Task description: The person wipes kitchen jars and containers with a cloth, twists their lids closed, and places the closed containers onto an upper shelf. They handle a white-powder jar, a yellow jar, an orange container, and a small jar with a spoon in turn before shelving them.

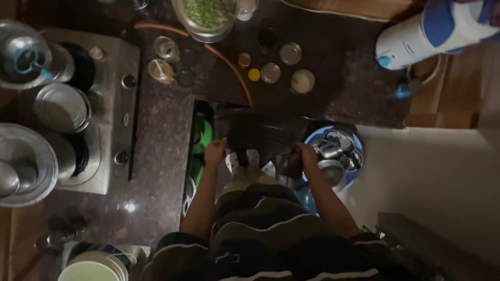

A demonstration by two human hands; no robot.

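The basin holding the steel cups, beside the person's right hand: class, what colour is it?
Blue. The basin shows best in the head view, its rim curving around the steel cups.

small round lidded jars (290, 53) clustered on the dark counter, one yellow-capped (253, 74), labels too dim

Dark crate (263, 132) hides both hands' fingertips; white-and-blue appliance (437, 31) is cut off top right.

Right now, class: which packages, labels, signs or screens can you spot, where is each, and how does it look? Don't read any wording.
Screens, signs: none in view.
Small lidded jars: clustered on the dark counter, round, silver and yellow tops; labels cannot be made out.
White and blue appliance: top right; a faint mark on its white body.
Dark box: between left hand and right hand; plain.
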